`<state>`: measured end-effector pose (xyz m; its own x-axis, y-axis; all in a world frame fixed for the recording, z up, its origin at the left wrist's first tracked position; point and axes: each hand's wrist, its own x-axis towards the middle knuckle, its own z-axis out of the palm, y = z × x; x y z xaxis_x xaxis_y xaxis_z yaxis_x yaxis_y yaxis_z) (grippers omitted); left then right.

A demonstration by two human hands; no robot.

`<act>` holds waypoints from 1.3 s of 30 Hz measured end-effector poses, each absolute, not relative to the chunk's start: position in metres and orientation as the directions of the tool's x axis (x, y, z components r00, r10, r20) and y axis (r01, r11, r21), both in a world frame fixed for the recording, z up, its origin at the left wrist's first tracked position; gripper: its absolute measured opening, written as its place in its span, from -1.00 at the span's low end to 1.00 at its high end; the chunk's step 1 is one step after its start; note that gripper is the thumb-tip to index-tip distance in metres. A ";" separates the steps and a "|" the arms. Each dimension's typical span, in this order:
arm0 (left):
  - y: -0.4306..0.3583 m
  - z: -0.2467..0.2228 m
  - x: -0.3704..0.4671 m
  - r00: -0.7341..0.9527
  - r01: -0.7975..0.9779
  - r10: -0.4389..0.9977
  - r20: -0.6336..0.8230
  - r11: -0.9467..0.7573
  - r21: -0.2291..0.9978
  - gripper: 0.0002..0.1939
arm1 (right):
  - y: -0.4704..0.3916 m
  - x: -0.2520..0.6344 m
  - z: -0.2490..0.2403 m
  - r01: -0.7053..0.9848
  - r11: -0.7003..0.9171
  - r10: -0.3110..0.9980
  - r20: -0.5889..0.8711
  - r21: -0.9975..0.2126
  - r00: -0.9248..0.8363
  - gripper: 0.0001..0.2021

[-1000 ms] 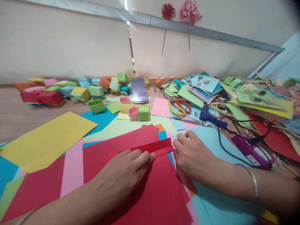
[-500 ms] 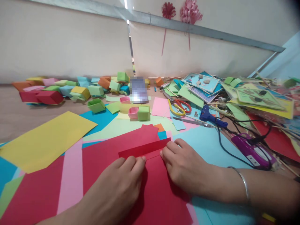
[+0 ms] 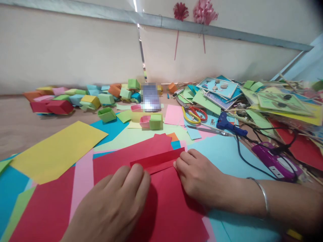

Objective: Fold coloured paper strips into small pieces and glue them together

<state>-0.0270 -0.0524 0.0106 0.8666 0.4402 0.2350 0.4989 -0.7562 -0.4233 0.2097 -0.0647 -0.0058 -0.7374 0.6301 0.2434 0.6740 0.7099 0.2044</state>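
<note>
Folded red strip [image 3: 161, 162] on red sheet [image 3: 169, 205]. My right hand [image 3: 199, 176] pinches its right end; my left hand [image 3: 113, 198] curls at other, can't tell grip. Best: align edges, press crease evenly.

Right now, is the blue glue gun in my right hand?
No, the blue glue gun lies beyond the right hand, which is on the folded red strip.

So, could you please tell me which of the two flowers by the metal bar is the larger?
The light pink flower, on the right of the picture; it is wider and fuller than the dark red flower to its left.
</note>
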 end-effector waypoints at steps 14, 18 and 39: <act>-0.038 0.000 -0.005 0.863 0.495 0.505 -0.024 -0.854 -0.161 -0.65 | -0.059 0.210 0.000 0.690 0.680 0.629 0.284 0.250 -0.723 -0.72; -0.037 0.001 -0.002 0.870 0.485 0.493 0.006 -0.853 -0.194 -0.64 | -0.048 0.217 0.003 0.788 0.572 0.663 0.437 0.229 -0.608 -0.75; -0.033 0.025 0.002 0.494 0.121 0.858 -0.140 0.092 0.988 -0.70 | -0.071 0.197 0.009 0.515 0.552 0.832 0.480 -0.656 -0.279 -0.89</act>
<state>0.0015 -0.0326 0.0247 0.4944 0.8579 -0.1400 0.1207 0.0917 0.9884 0.1974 -0.0707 0.0088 -0.2795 0.8317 0.4798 0.5146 0.5516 -0.6564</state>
